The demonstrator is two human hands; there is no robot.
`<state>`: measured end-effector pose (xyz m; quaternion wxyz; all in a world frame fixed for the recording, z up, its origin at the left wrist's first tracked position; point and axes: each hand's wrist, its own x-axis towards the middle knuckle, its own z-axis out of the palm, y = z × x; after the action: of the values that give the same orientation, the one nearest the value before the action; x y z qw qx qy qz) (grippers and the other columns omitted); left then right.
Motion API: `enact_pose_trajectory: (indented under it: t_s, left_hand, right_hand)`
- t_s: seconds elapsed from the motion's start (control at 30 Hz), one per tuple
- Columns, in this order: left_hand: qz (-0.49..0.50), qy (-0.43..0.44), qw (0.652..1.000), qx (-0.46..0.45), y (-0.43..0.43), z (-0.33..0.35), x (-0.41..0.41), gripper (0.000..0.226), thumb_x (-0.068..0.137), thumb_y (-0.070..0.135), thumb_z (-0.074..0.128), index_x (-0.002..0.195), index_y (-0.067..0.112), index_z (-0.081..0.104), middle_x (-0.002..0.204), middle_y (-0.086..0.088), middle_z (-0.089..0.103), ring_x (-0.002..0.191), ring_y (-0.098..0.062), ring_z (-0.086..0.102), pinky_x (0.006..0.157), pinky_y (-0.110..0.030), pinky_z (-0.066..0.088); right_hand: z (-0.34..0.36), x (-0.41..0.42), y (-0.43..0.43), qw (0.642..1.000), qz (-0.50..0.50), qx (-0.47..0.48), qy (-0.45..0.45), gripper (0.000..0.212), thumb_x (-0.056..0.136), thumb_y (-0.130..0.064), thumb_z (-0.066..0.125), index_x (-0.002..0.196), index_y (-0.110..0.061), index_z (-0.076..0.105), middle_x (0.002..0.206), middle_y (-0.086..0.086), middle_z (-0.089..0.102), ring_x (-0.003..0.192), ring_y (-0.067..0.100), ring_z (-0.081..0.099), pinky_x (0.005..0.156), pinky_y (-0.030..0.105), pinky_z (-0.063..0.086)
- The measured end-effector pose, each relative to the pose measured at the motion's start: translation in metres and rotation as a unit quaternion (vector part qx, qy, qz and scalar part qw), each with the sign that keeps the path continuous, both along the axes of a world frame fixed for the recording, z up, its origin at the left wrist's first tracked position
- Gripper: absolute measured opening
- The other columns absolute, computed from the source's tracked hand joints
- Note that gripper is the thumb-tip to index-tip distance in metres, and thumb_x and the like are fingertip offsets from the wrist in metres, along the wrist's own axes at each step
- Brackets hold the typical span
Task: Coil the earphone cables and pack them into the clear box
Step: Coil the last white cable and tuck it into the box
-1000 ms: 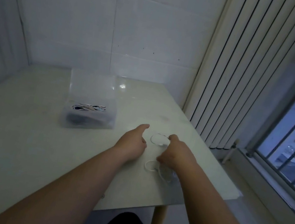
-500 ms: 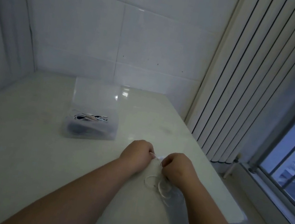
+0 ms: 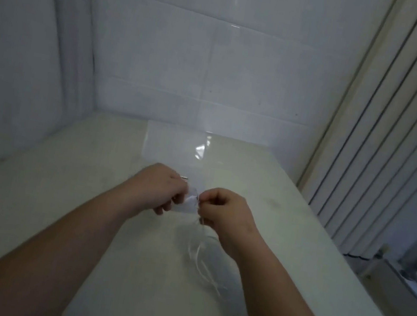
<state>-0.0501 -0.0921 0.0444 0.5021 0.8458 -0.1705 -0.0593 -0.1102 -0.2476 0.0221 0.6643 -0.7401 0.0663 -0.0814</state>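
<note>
Both hands are up over the middle of the table (image 3: 291,200); the left hand (image 3: 159,191) is curled and the right hand (image 3: 223,210) pinched, both on the white earphone cable (image 3: 198,253); its loops dangle from the right hand towards the table's right edge; the clear box (image 3: 175,149) sits behind the hands, towards the far edge, its contents hidden.

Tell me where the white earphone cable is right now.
In the head view, the thin white earphone cable hangs right of centre from the right hand, trailing toward the pale tabletop; the left hand is beside it.
</note>
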Motion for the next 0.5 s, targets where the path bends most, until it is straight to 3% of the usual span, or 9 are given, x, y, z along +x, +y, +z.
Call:
enact_pose_trajectory:
  t_s: [0.17, 0.23, 0.37, 0.5]
  left_hand:
    - [0.024, -0.024, 0.965, -0.258, 0.04, 0.001, 0.021, 0.026, 0.069, 0.024, 0.057, 0.045, 0.016, 0.051, 0.049, -0.009, 0.042, 0.044, -0.02, 0.032, 0.041, -0.022, 0.021]
    - [0.011, -0.081, 0.953, -0.29, 0.055, -0.004, 0.031, 0.023, 0.064, 0.025, 0.058, 0.046, 0.015, 0.047, 0.056, -0.014, 0.036, 0.05, -0.021, 0.03, 0.047, -0.028, 0.02]
    - [-0.026, -0.133, 0.935, -0.328, 0.073, -0.021, 0.039, 0.032, 0.074, 0.027, 0.054, 0.048, 0.013, 0.043, 0.062, -0.013, 0.045, 0.065, -0.026, 0.038, 0.064, -0.04, 0.026]
    - [-0.028, -0.086, 0.926, -0.366, 0.082, -0.03, 0.04, 0.042, 0.081, 0.031, 0.055, 0.044, 0.019, 0.039, 0.047, -0.002, 0.036, 0.052, -0.024, 0.036, 0.061, -0.039, 0.027]
  right_hand:
    - [0.027, 0.03, 0.027, 0.986, 0.107, 0.121, -0.032, 0.027, 0.08, 0.021, 0.055, 0.08, -0.004, 0.064, 0.067, 0.009, 0.058, 0.05, 0.013, 0.056, 0.053, 0.023, 0.048]
    - [0.034, 0.039, 0.031, 0.976, 0.156, 0.148, -0.034, 0.028, 0.081, 0.022, 0.052, 0.084, -0.003, 0.063, 0.069, 0.007, 0.06, 0.048, 0.011, 0.058, 0.052, 0.022, 0.049]
    - [0.032, 0.049, 0.028, 0.974, 0.187, 0.115, -0.051, 0.032, 0.08, 0.024, 0.05, 0.086, -0.004, 0.064, 0.074, 0.005, 0.064, 0.053, 0.01, 0.061, 0.051, 0.023, 0.05]
    - [0.011, 0.05, 0.025, 0.978, 0.179, 0.07, -0.082, 0.034, 0.078, 0.024, 0.055, 0.084, -0.007, 0.067, 0.075, 0.003, 0.068, 0.064, 0.013, 0.064, 0.062, 0.032, 0.058]
